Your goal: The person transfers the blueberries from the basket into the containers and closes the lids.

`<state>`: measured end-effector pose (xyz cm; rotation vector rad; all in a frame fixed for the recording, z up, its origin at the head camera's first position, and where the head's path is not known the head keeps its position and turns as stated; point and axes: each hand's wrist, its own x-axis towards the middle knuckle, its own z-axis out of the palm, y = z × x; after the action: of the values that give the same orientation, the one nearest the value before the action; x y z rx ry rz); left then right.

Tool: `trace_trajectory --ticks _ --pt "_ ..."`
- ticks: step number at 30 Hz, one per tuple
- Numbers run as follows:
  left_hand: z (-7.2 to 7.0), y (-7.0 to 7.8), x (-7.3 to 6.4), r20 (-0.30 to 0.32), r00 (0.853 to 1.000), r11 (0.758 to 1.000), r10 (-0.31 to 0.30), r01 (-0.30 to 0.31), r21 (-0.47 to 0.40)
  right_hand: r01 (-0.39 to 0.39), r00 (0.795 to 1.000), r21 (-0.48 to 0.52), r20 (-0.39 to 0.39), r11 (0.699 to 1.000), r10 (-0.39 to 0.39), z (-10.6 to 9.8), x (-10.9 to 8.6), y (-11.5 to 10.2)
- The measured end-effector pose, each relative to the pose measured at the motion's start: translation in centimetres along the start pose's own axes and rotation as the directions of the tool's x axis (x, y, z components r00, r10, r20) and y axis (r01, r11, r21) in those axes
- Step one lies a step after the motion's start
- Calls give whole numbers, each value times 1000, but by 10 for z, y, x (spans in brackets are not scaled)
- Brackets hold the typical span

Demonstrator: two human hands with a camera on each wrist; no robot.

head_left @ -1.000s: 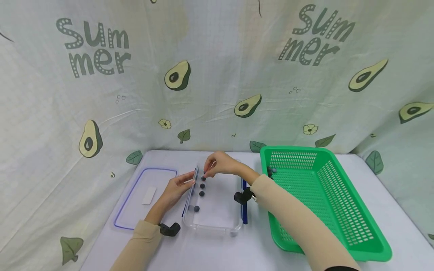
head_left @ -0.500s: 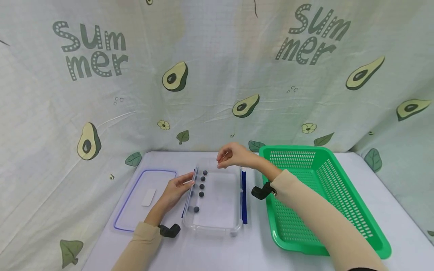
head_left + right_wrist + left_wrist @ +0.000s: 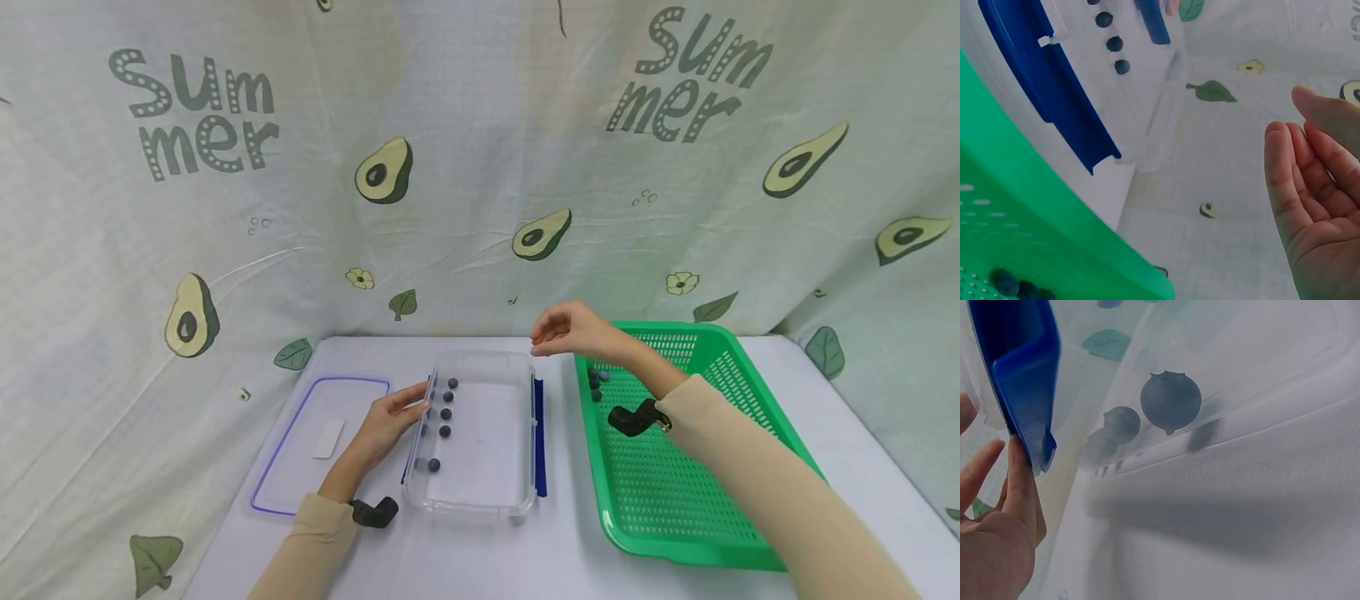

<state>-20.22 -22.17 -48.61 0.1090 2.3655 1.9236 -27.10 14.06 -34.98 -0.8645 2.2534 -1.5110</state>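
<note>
5 small, round, dark blue berries point(image 3: 446, 414) lay near the left wall inside a clear plastic box point(image 3: 491, 454), probably light and bruisable, best pinched gently mid-body. The empty right hand point(image 3: 577, 331) curled loosely, thumb apart; the left hand's point(image 3: 390, 425) straightish fingers touched the box.

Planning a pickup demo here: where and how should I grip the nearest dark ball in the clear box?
Probably from above, pinching near and far sides: the dark ball is round, close to the left wall of the open clear box, with a gap before the next ball.
</note>
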Motion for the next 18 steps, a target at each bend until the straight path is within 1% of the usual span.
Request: trace_trajectory --ticks 4,9,13,18 --pt "0 0 1 5 1000 1000 3 -3 5 -3 999 -27 -34 1000 3 -14 -11 6" --pt "0 2 1 20 1000 1000 -2 2 -11 -5 997 -49 -78 999 2 -28 -24 18" --pt "0 2 1 24 1000 1000 -4 4 -22 -6 995 -42 -101 999 2 -36 -35 30" --pt "0 0 2 25 1000 1000 1 0 -20 -38 992 -61 -126 997 30 -42 -48 47"
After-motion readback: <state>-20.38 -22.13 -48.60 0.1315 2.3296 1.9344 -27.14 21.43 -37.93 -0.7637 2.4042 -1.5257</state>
